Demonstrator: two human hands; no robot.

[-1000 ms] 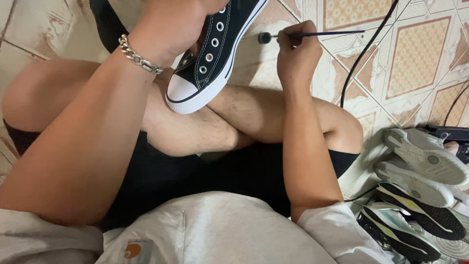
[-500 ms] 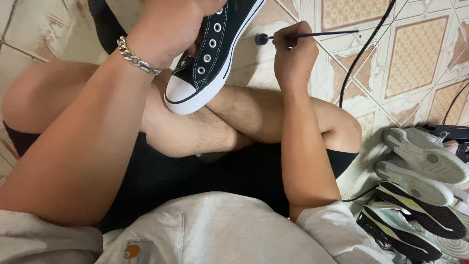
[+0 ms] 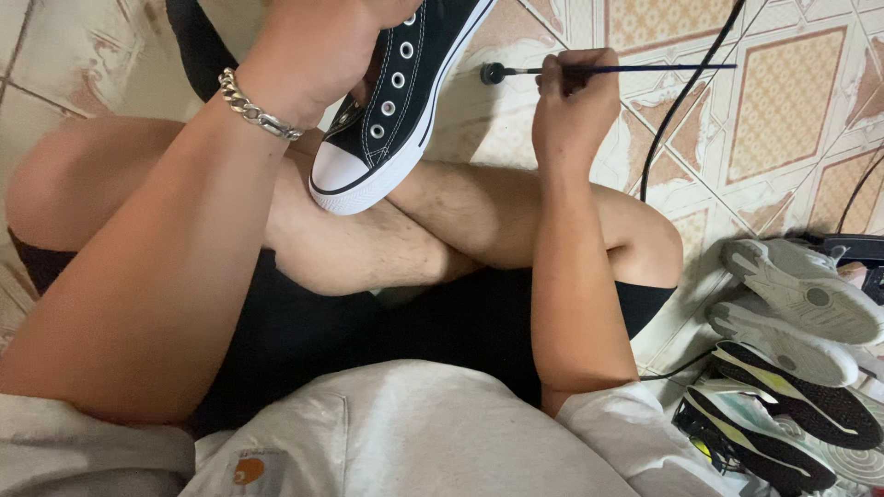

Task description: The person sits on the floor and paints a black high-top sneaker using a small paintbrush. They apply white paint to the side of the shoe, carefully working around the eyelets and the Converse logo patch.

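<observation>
My left hand (image 3: pixel 322 46) grips a black canvas sneaker (image 3: pixel 405 101) with a white toe cap and silver eyelets, held toe-down over my crossed legs. A silver chain bracelet (image 3: pixel 253 109) circles that wrist. To the right, my right hand (image 3: pixel 575 97) pinches a thin dark brush (image 3: pixel 635 68) that lies level, its round black tip (image 3: pixel 493 74) pointing left, just beside the sneaker's sole edge and apart from it.
I sit cross-legged on a patterned tile floor (image 3: pixel 783 101). A black cable (image 3: pixel 686 101) runs across the tiles at the right. Several pale and dark sneakers (image 3: pixel 792 359) lie piled at the lower right, next to my right knee.
My right hand and the brush have shifted slightly left and up, bringing the brush tip closer to the sneaker. The left hand and sneaker hold nearly still.
</observation>
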